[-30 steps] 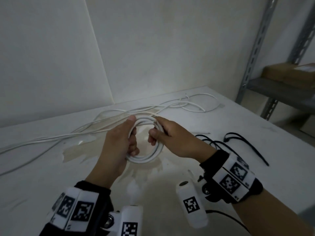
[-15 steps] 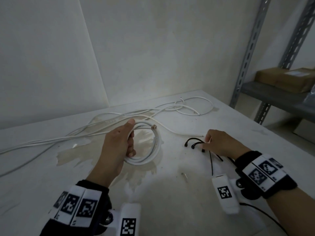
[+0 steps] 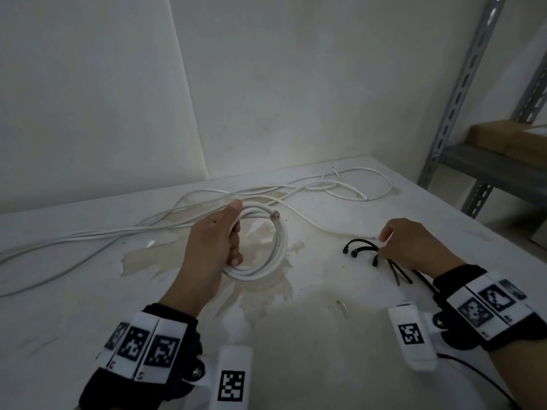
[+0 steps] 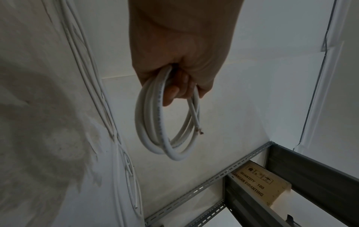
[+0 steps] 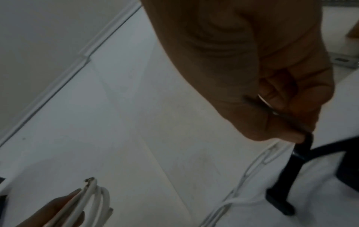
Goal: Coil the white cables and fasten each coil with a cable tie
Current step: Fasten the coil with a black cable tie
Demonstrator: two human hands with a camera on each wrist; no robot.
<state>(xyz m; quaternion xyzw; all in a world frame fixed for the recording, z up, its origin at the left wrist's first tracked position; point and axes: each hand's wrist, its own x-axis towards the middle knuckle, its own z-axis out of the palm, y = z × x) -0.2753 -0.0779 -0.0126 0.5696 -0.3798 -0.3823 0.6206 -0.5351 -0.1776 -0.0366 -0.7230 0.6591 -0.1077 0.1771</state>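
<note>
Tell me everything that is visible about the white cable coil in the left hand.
The coil of round white plastic-sheathed cable forms several loose loops, not yet tied. The left hand grips one side of it, thumb on top and fingers curled through the loops, so the coil hangs from the hand in the left wrist view. One cut end sticks out free, showing a brownish core. Faint print runs along one loop.

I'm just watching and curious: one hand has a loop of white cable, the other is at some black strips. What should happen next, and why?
Probably lift one black cable tie clear and carry it to the coil. The left hand grips the coiled white cable with its cut end loose and nothing binding it. The right hand already pinches a tie among several on the table.
</note>
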